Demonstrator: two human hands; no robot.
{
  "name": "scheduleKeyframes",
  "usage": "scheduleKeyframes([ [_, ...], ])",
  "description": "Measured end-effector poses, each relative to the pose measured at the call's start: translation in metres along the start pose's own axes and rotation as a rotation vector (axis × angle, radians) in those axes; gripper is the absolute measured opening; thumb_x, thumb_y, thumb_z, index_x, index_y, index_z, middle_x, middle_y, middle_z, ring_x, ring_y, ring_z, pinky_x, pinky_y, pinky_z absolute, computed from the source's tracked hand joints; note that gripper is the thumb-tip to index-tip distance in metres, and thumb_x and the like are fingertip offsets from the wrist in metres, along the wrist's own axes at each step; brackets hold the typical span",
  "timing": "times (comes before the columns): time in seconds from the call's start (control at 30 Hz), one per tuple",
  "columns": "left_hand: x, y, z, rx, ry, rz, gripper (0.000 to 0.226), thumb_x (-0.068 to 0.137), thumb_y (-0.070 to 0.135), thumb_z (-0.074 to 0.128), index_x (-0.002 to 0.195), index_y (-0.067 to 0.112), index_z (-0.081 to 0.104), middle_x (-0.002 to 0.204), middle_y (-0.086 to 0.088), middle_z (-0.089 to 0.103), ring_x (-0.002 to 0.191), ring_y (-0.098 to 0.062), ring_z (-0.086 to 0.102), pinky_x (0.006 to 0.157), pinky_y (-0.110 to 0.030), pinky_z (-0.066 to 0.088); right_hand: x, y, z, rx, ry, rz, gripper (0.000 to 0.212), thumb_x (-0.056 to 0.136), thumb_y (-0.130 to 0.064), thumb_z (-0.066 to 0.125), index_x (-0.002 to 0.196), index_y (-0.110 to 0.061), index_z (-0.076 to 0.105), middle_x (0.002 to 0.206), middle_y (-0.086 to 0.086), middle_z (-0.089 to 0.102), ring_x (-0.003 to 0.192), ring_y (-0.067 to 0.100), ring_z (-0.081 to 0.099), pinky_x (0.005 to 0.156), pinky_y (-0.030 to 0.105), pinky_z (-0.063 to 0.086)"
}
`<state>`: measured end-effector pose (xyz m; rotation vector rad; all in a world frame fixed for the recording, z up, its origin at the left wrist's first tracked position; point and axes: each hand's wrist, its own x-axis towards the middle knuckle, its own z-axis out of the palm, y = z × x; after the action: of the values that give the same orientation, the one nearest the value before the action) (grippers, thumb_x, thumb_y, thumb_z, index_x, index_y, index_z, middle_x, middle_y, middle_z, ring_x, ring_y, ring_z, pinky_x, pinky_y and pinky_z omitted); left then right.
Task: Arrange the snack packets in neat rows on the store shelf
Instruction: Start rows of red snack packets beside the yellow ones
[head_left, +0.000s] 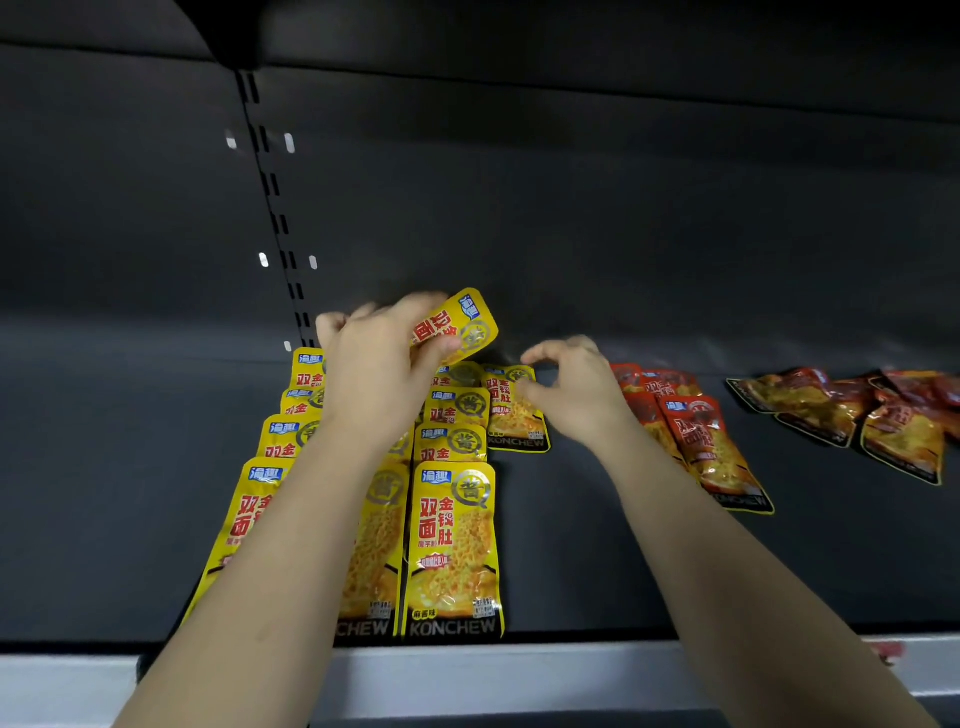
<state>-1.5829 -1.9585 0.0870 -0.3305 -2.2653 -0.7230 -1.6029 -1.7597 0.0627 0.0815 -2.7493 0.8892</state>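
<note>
Left grip (374, 364) clutches a yellow snack packet (460, 325) raised above the back of the yellow rows (452, 540) on the shelf (597, 545), right grip (571, 387) loosely curled, empty, just beside.

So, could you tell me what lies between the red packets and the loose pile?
Only bare shelf separates the red packets from the pile, in the head view.

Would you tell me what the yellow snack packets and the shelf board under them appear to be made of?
Yellow snack packets: seemingly glossy plastic film, given the glare and flat sealed edges. Shelf board: probably matte dark painted metal; it looks flat and dull, though the view cannot confirm metal.
</note>
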Motion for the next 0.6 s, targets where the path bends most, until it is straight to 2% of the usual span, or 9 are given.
scheduleKeyframes([
  [0.03,0.000,0.000,0.000,-0.023,-0.006,-0.011,0.039,0.089,0.046,0.061,0.122,0.026,0.062,0.095,-0.002,0.071,0.090,-0.028,0.061,0.088,-0.035,0.026,0.000,-0.001,-0.001,0.062,0.032,-0.028,0.027,0.085,-0.022,0.071,0.112,-0.023,0.068,0.112,0.000,0.050,0.081,0.013,0.056,0.084,0.019,0.043],
  [0.1,0.000,0.001,-0.002,-0.134,-0.038,-0.041,0.041,0.090,0.048,0.056,0.123,0.024,0.061,0.098,0.002,0.072,0.085,-0.026,0.064,0.095,-0.037,0.036,-0.004,-0.008,-0.005,0.252,0.030,-0.075,0.019,0.086,-0.022,0.071,0.105,-0.025,0.069,0.096,-0.009,0.055,0.070,0.004,0.056,0.070,0.011,0.042],
  [0.17,-0.001,0.003,-0.002,-0.319,-0.086,-0.073,0.036,0.090,0.043,0.054,0.120,0.023,0.062,0.097,0.006,0.072,0.081,-0.020,0.067,0.087,-0.046,0.050,-0.010,-0.017,-0.009,0.510,-0.086,-0.124,0.013,0.087,-0.023,0.071,0.099,-0.028,0.069,0.083,-0.016,0.065,0.071,0.003,0.060,0.068,0.013,0.045],
  [0.23,-0.002,0.006,-0.002,-0.495,-0.116,-0.116,0.026,0.090,0.037,0.059,0.111,0.021,0.063,0.092,0.006,0.073,0.082,-0.017,0.069,0.076,-0.045,0.055,-0.015,-0.025,-0.011,0.733,-0.181,-0.181,0.010,0.089,-0.024,0.069,0.098,-0.027,0.069,0.086,-0.011,0.071,0.080,0.008,0.065,0.072,0.022,0.052],
  [0.33,-0.002,0.009,-0.005,-0.706,-0.180,-0.191,0.015,0.090,0.025,0.066,0.103,0.016,0.065,0.086,0.002,0.075,0.080,-0.018,0.071,0.073,-0.044,0.058,-0.019,-0.031,-0.011,0.943,-0.204,-0.215,0.014,0.087,-0.021,0.066,0.101,-0.017,0.067,0.093,0.007,0.070,0.081,0.016,0.066,0.071,0.028,0.054],
  [0.43,-0.003,0.012,-0.005,-0.775,-0.250,-0.172,0.011,0.089,0.019,0.067,0.100,0.018,0.065,0.087,0.001,0.075,0.079,-0.017,0.071,0.071,-0.039,0.058,-0.020,-0.030,-0.012,1.015,-0.200,-0.209,0.021,0.090,-0.005,0.064,0.109,-0.012,0.065,0.098,0.005,0.073,0.085,0.019,0.068,0.069,0.029,0.055],
  [0.53,-0.005,0.015,-0.005,-0.721,-0.259,-0.131,0.012,0.090,0.023,0.067,0.101,0.019,0.065,0.087,0.004,0.074,0.078,-0.012,0.071,0.071,-0.034,0.058,-0.020,-0.029,-0.015,0.963,-0.184,-0.210,0.021,0.091,-0.003,0.062,0.109,-0.013,0.065,0.092,-0.001,0.073,0.074,0.010,0.067,0.059,0.021,0.050],
  [0.6,-0.006,0.016,-0.005,-0.666,-0.243,-0.121,0.012,0.092,0.027,0.063,0.100,0.017,0.066,0.083,0.005,0.073,0.072,-0.004,0.069,0.066,-0.026,0.056,-0.020,-0.030,-0.018,0.964,-0.155,-0.189,0.020,0.091,-0.003,0.062,0.105,-0.016,0.066,0.088,-0.003,0.073,0.071,0.008,0.065,0.057,0.019,0.049],
])
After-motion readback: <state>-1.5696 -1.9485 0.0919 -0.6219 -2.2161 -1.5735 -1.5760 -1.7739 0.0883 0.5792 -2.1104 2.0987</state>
